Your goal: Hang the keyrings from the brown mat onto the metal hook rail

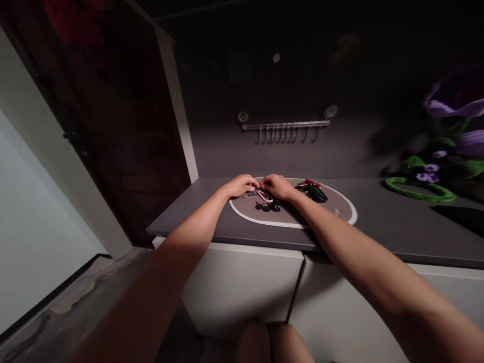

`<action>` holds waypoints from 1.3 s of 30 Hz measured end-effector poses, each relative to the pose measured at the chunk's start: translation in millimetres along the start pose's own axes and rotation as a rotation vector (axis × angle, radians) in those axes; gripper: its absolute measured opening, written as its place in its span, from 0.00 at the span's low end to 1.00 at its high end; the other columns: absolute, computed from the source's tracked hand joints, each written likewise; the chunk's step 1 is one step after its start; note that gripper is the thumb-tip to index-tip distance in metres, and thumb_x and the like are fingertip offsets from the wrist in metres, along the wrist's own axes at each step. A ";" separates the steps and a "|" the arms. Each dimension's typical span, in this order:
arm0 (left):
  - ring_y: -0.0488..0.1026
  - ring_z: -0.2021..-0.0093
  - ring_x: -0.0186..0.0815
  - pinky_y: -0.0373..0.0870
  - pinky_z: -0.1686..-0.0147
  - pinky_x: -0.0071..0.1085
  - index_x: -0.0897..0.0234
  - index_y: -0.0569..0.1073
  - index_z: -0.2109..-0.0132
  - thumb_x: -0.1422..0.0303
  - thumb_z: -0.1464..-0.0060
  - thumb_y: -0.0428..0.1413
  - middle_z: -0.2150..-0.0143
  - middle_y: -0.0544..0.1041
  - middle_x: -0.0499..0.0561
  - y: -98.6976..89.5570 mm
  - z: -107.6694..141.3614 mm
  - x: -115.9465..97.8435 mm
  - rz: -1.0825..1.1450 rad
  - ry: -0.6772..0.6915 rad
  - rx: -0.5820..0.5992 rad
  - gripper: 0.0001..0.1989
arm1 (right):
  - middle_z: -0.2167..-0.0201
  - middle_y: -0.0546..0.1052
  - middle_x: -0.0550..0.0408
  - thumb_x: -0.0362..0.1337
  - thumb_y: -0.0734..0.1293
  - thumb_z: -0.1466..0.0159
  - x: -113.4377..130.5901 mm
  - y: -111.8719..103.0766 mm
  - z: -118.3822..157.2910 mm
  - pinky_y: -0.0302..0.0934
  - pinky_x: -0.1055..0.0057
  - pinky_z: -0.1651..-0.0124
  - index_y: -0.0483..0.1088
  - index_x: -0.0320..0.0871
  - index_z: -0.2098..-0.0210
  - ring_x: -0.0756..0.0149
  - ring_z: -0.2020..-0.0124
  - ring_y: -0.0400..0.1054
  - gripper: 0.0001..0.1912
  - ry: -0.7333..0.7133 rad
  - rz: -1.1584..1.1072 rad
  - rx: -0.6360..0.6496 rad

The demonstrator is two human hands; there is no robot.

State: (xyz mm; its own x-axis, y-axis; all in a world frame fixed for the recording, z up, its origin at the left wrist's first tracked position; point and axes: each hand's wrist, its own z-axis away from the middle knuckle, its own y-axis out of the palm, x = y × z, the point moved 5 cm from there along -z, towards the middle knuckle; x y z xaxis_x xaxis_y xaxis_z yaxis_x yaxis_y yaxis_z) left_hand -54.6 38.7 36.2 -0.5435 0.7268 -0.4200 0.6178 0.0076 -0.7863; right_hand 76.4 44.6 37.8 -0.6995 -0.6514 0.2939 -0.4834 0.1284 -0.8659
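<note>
Handling the pink cord (267, 197): I watch from afar through the head view; it lies in a loop on the mat (295, 219), between and just in front of both hands.
Left hand (242, 185): fingers bent, tips drawn together at the cord's left end, beside some slim metal pieces (249, 194). I can't make out whether they pinch anything.
Right hand (279, 186): fingers curled down by the upper right of the loop — tips partly hidden, so a firm hold is beyond what I can judge.
Cord feel: I'd guess light, soft and limp, sagging under a pull rather than pushing back. Best hold, to my mind, is the bare lower curve, thumb against forefinger, away from the metal.
Dark key-like heads (266, 207): a small cluster below the loop, near its lower edge; whether they hang from it, I can't see. Likely stiff, smooth, a bit slippery and hardly fragile; I'd take the broad heads one by one, by their edges.
Mat's right side: a black pouch-like item (316, 193) and a red item (312, 182), close together, beyond the right wrist.
Counter (177, 212): grey, under the mat — a hook rail (286, 124) on the wall above, purple flowers (449, 106) well off to the right.
</note>
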 end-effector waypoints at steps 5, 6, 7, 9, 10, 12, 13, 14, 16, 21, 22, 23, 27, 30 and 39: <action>0.68 0.65 0.34 0.61 0.60 0.28 0.61 0.78 0.67 0.76 0.56 0.55 0.68 0.74 0.50 1.6 -1.3 0.4 -0.062 0.021 0.037 0.10 | 0.69 0.76 0.51 0.32 0.63 0.43 3.3 1.5 -1.0 0.52 0.75 0.66 0.74 0.42 0.69 0.68 0.69 0.65 0.08 0.008 0.035 0.031; 0.68 0.65 0.34 0.60 0.60 0.28 0.61 0.78 0.67 0.76 0.57 0.55 0.69 0.74 0.50 1.5 -1.5 0.5 -0.065 0.018 0.035 0.09 | 0.69 0.76 0.51 0.32 0.63 0.44 3.7 1.9 -1.4 0.52 0.75 0.66 0.74 0.41 0.68 0.68 0.69 0.65 0.08 0.008 0.040 0.034; 0.68 0.65 0.34 0.60 0.60 0.28 0.62 0.78 0.68 0.75 0.57 0.55 0.69 0.74 0.50 1.1 -1.6 0.5 -0.062 0.015 0.027 0.09 | 0.69 0.76 0.51 0.32 0.63 0.44 4.1 2.2 -2.0 0.52 0.75 0.66 0.75 0.41 0.68 0.68 0.69 0.65 0.08 0.006 0.045 0.036; 0.67 0.67 0.33 0.60 0.61 0.27 0.62 0.77 0.71 0.75 0.58 0.56 0.71 0.74 0.50 0.0 -1.6 0.1 -0.045 0.008 0.006 0.07 | 0.70 0.76 0.52 0.32 0.63 0.44 4.5 2.6 -3.4 0.52 0.75 0.66 0.75 0.42 0.69 0.68 0.70 0.65 0.08 0.000 0.057 0.037; 0.67 0.67 0.33 0.60 0.62 0.27 0.62 0.77 0.72 0.75 0.59 0.56 0.72 0.73 0.49 -0.8 -1.5 -0.2 -0.034 0.005 -0.005 0.06 | 0.70 0.76 0.52 0.32 0.64 0.44 4.6 2.6 -4.1 0.52 0.75 0.66 0.75 0.42 0.69 0.68 0.70 0.65 0.07 -0.002 0.063 0.036; 0.67 0.68 0.33 0.60 0.64 0.26 0.63 0.77 0.73 0.74 0.59 0.56 0.73 0.73 0.49 -2.2 -1.1 -0.8 -0.011 -0.010 -0.022 0.05 | 0.71 0.76 0.53 0.32 0.64 0.45 4.7 2.5 -5.5 0.52 0.75 0.67 0.75 0.42 0.70 0.68 0.70 0.65 0.07 -0.006 0.080 0.034; 0.67 0.69 0.32 0.60 0.64 0.26 0.63 0.76 0.73 0.73 0.58 0.56 0.74 0.74 0.49 -2.9 -1.0 -0.6 -0.001 -0.025 -0.029 0.04 | 0.71 0.76 0.53 0.32 0.64 0.45 4.8 2.3 -6.0 0.52 0.75 0.67 0.75 0.42 0.70 0.68 0.70 0.65 0.07 -0.007 0.085 0.031; 0.67 0.70 0.32 0.59 0.65 0.26 0.64 0.76 0.74 0.73 0.58 0.56 0.74 0.74 0.49 -3.5 -0.8 -0.2 0.007 -0.045 -0.036 0.04 | 0.71 0.76 0.53 0.32 0.64 0.45 4.9 2.0 -6.5 0.51 0.75 0.67 0.75 0.42 0.70 0.68 0.70 0.65 0.07 -0.008 0.089 0.027; 0.66 0.71 0.31 0.59 0.67 0.26 0.65 0.75 0.74 0.73 0.57 0.56 0.75 0.73 0.48 -5.2 -0.7 1.1 0.030 -0.085 -0.065 0.04 | 0.71 0.76 0.53 0.32 0.65 0.46 5.2 1.4 -7.1 0.51 0.75 0.67 0.75 0.42 0.70 0.68 0.70 0.64 0.06 -0.006 0.087 0.019; 0.64 0.73 0.28 0.59 0.69 0.25 0.68 0.73 0.72 0.72 0.56 0.57 0.76 0.72 0.46 -10.3 -0.9 5.9 0.223 -0.180 -0.206 0.02 | 0.73 0.75 0.53 0.33 0.65 0.46 5.8 -2.7 -7.3 0.52 0.74 0.67 0.74 0.41 0.71 0.69 0.71 0.63 0.05 0.017 0.031 -0.038; 0.64 0.73 0.28 0.59 0.69 0.25 0.68 0.73 0.72 0.72 0.56 0.57 0.76 0.71 0.46 -10.8 -0.7 7.0 0.272 -0.206 -0.234 0.03 | 0.73 0.75 0.53 0.34 0.65 0.46 5.7 -4.1 -7.1 0.52 0.74 0.67 0.73 0.41 0.71 0.69 0.72 0.63 0.05 0.029 0.000 -0.058; 0.64 0.73 0.28 0.59 0.69 0.26 0.69 0.73 0.71 0.72 0.56 0.57 0.76 0.71 0.46 -11.2 -0.5 7.9 0.319 -0.232 -0.261 0.03 | 0.73 0.74 0.54 0.34 0.65 0.45 5.7 -5.4 -6.9 0.52 0.75 0.66 0.73 0.41 0.71 0.70 0.72 0.63 0.05 0.040 -0.039 -0.077; 0.64 0.74 0.26 0.59 0.71 0.25 0.70 0.72 0.69 0.72 0.55 0.57 0.75 0.71 0.47 -10.3 0.5 9.5 0.505 -0.302 -0.342 0.05 | 0.73 0.74 0.55 0.33 0.65 0.46 4.6 -9.4 -6.3 0.54 0.75 0.65 0.72 0.41 0.70 0.71 0.71 0.63 0.05 0.098 -0.248 -0.157; 0.63 0.77 0.25 0.58 0.74 0.23 0.70 0.72 0.68 0.70 0.55 0.58 0.75 0.71 0.47 -7.8 0.0 10.6 0.647 -0.325 -0.376 0.07 | 0.73 0.73 0.55 0.32 0.66 0.47 3.0 -8.6 -6.4 0.57 0.74 0.65 0.71 0.40 0.69 0.72 0.72 0.63 0.05 0.134 -0.484 -0.195; 0.64 0.77 0.24 0.59 0.78 0.22 0.70 0.72 0.67 0.66 0.58 0.62 0.75 0.71 0.47 -3.9 -1.8 14.0 0.817 -0.341 -0.461 0.12 | 0.78 0.70 0.59 0.33 0.68 0.47 1.1 1.9 -8.6 0.61 0.75 0.72 0.63 0.42 0.68 0.75 0.78 0.63 0.10 0.153 -1.028 -0.211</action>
State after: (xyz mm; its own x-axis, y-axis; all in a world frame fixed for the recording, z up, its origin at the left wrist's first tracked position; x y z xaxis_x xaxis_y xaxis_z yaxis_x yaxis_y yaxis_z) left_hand -63.6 50.1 34.2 0.0571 0.3922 -0.9181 0.9958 -0.0878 0.0244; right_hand 70.2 50.5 40.0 0.0460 -0.4213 0.9057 -0.9516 -0.2944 -0.0886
